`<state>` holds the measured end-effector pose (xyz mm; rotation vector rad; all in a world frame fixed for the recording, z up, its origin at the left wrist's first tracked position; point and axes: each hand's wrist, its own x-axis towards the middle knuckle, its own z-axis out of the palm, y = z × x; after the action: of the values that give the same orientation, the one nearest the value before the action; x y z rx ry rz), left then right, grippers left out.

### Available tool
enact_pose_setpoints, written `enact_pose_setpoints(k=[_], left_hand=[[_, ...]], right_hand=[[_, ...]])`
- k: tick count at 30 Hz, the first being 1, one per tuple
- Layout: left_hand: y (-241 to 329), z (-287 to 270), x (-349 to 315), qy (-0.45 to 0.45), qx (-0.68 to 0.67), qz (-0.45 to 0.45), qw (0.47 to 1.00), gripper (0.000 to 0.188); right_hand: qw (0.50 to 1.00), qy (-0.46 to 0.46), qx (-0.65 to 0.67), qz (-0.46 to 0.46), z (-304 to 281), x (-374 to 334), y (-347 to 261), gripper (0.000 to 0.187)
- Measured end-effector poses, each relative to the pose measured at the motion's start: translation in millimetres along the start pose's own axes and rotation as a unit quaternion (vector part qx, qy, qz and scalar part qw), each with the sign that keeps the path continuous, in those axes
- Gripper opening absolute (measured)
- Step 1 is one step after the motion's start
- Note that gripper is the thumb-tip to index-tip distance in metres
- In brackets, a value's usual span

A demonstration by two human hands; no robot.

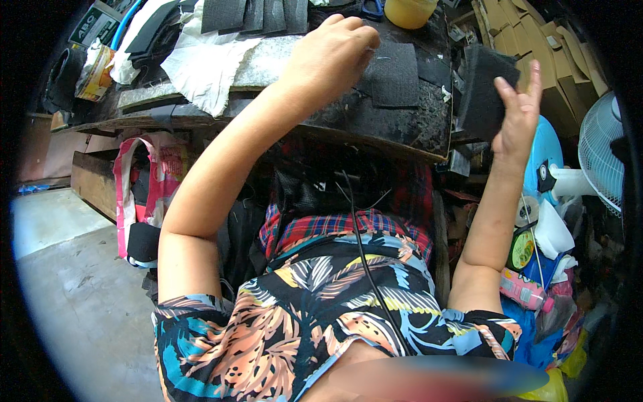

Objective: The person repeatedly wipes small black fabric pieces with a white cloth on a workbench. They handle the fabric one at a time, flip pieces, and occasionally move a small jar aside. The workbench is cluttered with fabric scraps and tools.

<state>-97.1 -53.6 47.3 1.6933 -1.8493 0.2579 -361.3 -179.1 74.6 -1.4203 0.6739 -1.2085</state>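
My left hand [337,50] is over the far part of the dark worktable [429,127], its fingers curled closed; whatever they may hold is hidden. Just right of it, a black rectangular fabric-like piece [396,77] lies flat on the table. Past the table's right edge, my right hand [518,114] has its fingers spread. Behind its thumb shows a larger dark sheet [483,87]; I cannot tell whether they touch. Several black pieces [251,16] lie overlapping in a row at the back, left of my left hand.
White cloth [206,63] drapes over a pale slab [264,67]. At the back are a container of yellowish stuff [410,9] and a blue-handled tool [372,9]. Cardboard [542,57] and a fan [603,151] stand right. A pink-trimmed bag [151,174] hangs left below the table.
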Motion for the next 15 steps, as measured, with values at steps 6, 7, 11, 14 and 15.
enact_pose_setpoints(k=[6,7,11,14,15], left_hand=[[12.1,31.5,29.8,0.011,0.123,0.238,0.963,0.044],[15.4,35.7,30.9,-0.027,0.11,0.282,0.953,0.044],[19.7,33.2,39.7,-0.105,0.141,0.243,0.954,0.035],[11.7,15.8,50.1,0.036,0.064,0.308,0.949,0.021],[7.3,8.9,52.4,0.03,0.007,0.265,0.964,0.016]], right_hand=[[0.996,0.023,-0.012,-0.09,-1.9,-1.0,1.3,0.077],[0.996,0.018,-0.013,-0.088,-0.2,-3.1,2.3,0.077],[0.996,0.009,-0.011,-0.084,6.6,-10.5,3.4,0.075],[0.998,0.007,0.021,-0.052,7.8,-15.6,-2.9,0.075],[0.999,0.007,0.012,-0.052,7.7,-17.6,-6.3,0.075]])
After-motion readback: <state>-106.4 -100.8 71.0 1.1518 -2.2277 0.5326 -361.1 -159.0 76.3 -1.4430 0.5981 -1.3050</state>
